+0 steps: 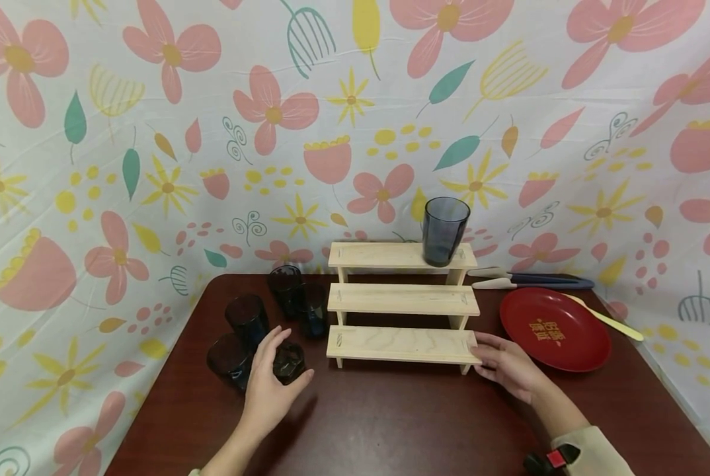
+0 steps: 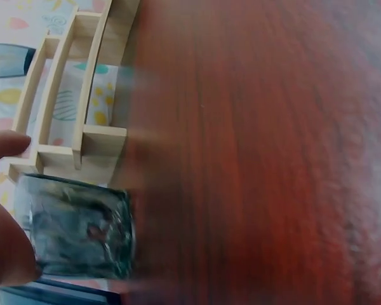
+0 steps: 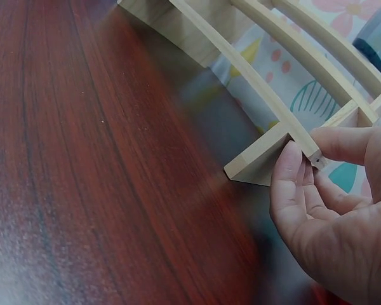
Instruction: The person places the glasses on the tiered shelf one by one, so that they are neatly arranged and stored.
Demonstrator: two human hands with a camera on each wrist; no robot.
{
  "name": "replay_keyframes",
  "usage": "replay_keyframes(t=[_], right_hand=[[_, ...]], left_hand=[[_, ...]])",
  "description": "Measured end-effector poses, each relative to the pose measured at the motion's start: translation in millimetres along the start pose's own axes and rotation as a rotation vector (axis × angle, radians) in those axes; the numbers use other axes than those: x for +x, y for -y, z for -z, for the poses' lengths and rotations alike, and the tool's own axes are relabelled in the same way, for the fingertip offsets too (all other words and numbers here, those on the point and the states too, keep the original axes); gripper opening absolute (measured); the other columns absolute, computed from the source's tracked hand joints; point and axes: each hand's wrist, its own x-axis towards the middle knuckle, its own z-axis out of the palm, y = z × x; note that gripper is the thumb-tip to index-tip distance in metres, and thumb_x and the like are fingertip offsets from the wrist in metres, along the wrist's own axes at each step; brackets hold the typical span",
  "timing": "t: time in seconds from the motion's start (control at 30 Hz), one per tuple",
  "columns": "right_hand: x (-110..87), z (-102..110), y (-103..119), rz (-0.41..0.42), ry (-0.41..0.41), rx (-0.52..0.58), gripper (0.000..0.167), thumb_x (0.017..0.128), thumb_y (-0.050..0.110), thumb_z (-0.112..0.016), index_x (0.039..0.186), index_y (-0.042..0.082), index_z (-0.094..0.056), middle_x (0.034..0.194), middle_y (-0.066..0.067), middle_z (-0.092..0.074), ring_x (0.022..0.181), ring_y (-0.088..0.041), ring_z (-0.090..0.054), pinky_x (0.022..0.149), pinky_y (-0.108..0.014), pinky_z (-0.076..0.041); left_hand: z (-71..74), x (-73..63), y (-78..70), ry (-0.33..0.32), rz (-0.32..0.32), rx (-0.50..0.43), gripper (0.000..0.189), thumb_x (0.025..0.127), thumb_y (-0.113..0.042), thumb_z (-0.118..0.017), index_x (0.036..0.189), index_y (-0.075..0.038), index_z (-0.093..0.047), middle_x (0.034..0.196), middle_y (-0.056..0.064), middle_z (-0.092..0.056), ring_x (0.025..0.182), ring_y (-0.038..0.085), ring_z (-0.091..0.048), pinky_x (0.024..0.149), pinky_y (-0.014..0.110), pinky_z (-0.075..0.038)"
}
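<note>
My left hand (image 1: pixel 268 390) is spread beside a short dark faceted glass (image 1: pixel 288 363), thumb on one side and fingers on the other, with no clear grip on it. In the left wrist view this glass (image 2: pixel 82 229) stands on the table just past the thumb (image 2: pixel 9 248). My right hand (image 1: pixel 510 363) pinches the right end of the lowest step of a three-tier wooden stand (image 1: pixel 399 344); the right wrist view shows thumb and fingers (image 3: pixel 289 184) on either side of the board. A tall blue-grey glass (image 1: pixel 444 231) stands upright on the top step, toward the right.
Several dark glasses (image 1: pixel 246 317) stand left of the stand, behind and beside my left hand. On the right lie a red plate (image 1: pixel 554 330), a pale yellow utensil (image 1: pixel 613 320) and blue-handled tongs (image 1: pixel 533 281). A flowered cloth (image 1: pixel 283 165) hangs behind the brown table (image 1: pixel 391 423).
</note>
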Motion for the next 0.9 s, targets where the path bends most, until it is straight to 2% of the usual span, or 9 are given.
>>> replay_keyframes(t=[0.17,0.43,0.63,0.77,0.9], right_hand=[[-1.7,-0.8,1.4,0.001,0.006,0.000,0.074,0.106,0.018,-0.062,0.160,-0.007,-0.018,0.119,-0.006,-0.064,0.099,-0.014,-0.065,0.087,-0.032,-0.057],[-2.0,-1.9,1.3,-0.005,0.012,0.006,0.074,0.106,0.018,-0.062,0.160,-0.006,-0.018,0.119,-0.007,-0.064,0.098,-0.015,-0.065,0.087,-0.032,-0.057],[-0.8,-1.0,0.9,-0.006,0.008,-0.002,0.073,0.106,0.019,-0.062,0.159,-0.007,-0.020,0.119,-0.008,-0.064,0.099,-0.015,-0.065,0.087,-0.032,-0.057],[-0.2,-0.6,0.4,-0.008,0.003,-0.001,0.073,0.105,0.019,-0.063,0.159,-0.006,-0.021,0.119,-0.007,-0.064,0.098,-0.015,-0.065,0.088,-0.033,-0.057],[0.1,0.1,0.1,-0.008,-0.002,-0.008,0.074,0.105,0.019,-0.063,0.160,-0.006,-0.019,0.120,-0.007,-0.063,0.100,-0.015,-0.065,0.088,-0.033,-0.057]], left_hand=[[-0.3,-1.1,5.6,0.007,0.016,-0.067,0.087,0.078,-0.016,-0.094,0.151,-0.030,-0.048,0.161,-0.002,-0.037,0.149,0.029,-0.034,0.111,0.060,-0.033],[-5.9,-4.0,15.4,0.035,0.206,-0.097,0.102,0.079,-0.016,-0.093,0.160,-0.019,-0.031,0.157,0.015,-0.040,0.142,0.036,-0.041,0.110,0.061,-0.036],[-10.3,-7.7,22.7,0.066,0.290,-0.093,0.107,0.079,-0.017,-0.093,0.160,-0.012,-0.025,0.152,0.021,-0.044,0.137,0.040,-0.048,0.107,0.059,-0.040],[-12.2,-10.0,26.6,0.067,0.323,-0.066,0.105,0.081,-0.020,-0.092,0.160,-0.009,-0.025,0.151,0.024,-0.046,0.136,0.042,-0.049,0.106,0.060,-0.041],[-13.2,-10.7,29.0,0.066,0.321,-0.020,0.094,0.085,-0.025,-0.089,0.156,-0.006,-0.030,0.149,0.025,-0.050,0.136,0.044,-0.049,0.106,0.063,-0.040]])
